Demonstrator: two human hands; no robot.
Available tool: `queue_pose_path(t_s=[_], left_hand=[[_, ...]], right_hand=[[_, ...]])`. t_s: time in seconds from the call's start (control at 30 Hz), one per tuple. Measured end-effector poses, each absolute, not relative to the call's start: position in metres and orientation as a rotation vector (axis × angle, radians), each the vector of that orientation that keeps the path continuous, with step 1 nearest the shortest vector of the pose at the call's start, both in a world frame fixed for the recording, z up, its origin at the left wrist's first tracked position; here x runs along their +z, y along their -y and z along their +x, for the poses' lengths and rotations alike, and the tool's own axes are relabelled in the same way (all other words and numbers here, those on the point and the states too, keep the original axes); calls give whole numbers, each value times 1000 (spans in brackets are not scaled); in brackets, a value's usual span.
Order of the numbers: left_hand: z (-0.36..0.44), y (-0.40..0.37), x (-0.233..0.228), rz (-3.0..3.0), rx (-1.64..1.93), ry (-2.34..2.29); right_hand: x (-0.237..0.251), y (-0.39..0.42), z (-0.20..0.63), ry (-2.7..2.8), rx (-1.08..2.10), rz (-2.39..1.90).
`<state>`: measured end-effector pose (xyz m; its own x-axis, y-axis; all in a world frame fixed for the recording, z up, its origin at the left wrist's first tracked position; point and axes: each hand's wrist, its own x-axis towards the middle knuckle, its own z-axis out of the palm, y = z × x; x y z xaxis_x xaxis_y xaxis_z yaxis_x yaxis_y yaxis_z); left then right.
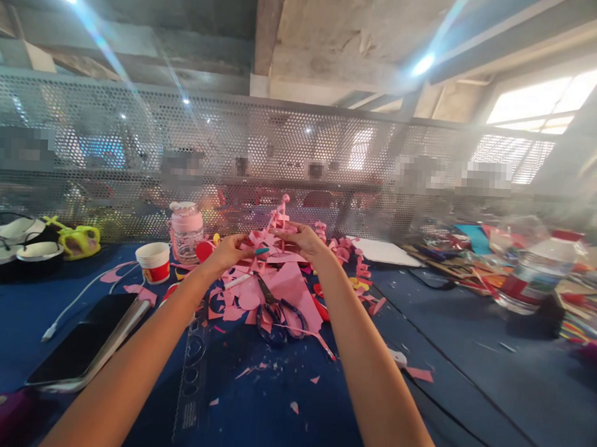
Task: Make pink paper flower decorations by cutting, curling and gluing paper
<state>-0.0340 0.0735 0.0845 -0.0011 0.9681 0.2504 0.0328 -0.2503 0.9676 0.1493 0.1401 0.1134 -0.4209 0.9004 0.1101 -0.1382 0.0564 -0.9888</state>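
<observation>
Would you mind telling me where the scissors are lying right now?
In the head view, the scissors lie near the middle of the blue table, on the pink paper scraps, just below and between the left hand and right hand.

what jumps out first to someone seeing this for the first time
Both outstretched arms meet at mid-table, where the left hand and right hand hold up a small pink paper piece. Under them lies a heap of pink paper scraps with dark scissors on top, on the blue table. To the left sit a paper cup and a pink jar, with a perforated metal screen behind.
</observation>
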Motion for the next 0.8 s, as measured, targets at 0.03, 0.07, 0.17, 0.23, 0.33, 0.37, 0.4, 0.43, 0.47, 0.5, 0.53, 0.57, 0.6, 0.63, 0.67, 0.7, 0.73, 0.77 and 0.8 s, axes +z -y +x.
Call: queue_pose_path(t_s=[0.03,0.07,0.17,0.23,0.33,0.37,0.4,0.43,0.47,0.5,0.53,0.57,0.6,0.63,0.67,0.7,0.73,0.77,0.8], left_hand=[[-34,-74,84,1416,1393,-1115],[-35,-74,85,1418,1411,-1124],[-38,-76,84,1428,1503,-1153],[-40,-79,83,1420,1579,-1173],[-42,-82,80,1370,1677,-1198],[-42,-83,79,1350,1702,-1204],[-43,-84,77,1328,1724,-1212],[-43,-84,76,1306,1745,-1219],[-44,-85,76,1282,1767,-1227],[-44,-86,75,1256,1793,-1233],[-45,-86,75,1227,1821,-1237],[-46,-87,74,1195,1851,-1237],[-47,-88,74,1160,1882,-1233],[-47,-90,73,1122,1910,-1226],[-48,-91,71,1085,1932,-1216],[-48,-93,69,1053,1947,-1205],[-47,-94,68,1029,1955,-1194],[-46,-96,66,1016,1952,-1183],[-45,-97,64,1026,1925,-1178]], right_hand=[[114,-139,149,1461,1506,-813],[114,-139,149,1459,1503,-816],[114,-139,150,1455,1505,-834],[114,-139,151,1454,1511,-840],[114,-139,154,1464,1553,-819],[115,-139,155,1469,1576,-810],[115,-139,156,1474,1600,-801],[116,-138,158,1478,1621,-793],[117,-138,159,1480,1639,-786],[118,-138,161,1481,1655,-782],[118,-138,162,1482,1670,-781],[118,-139,162,1486,1686,-784],[117,-139,163,1493,1707,-790],[115,-140,163,1506,1731,-798],[114,-140,162,1522,1759,-804],[112,-140,160,1540,1788,-808],[110,-139,158,1558,1814,-808],[108,-138,156,1575,1833,-805],[107,-137,153,1588,1844,-802]])
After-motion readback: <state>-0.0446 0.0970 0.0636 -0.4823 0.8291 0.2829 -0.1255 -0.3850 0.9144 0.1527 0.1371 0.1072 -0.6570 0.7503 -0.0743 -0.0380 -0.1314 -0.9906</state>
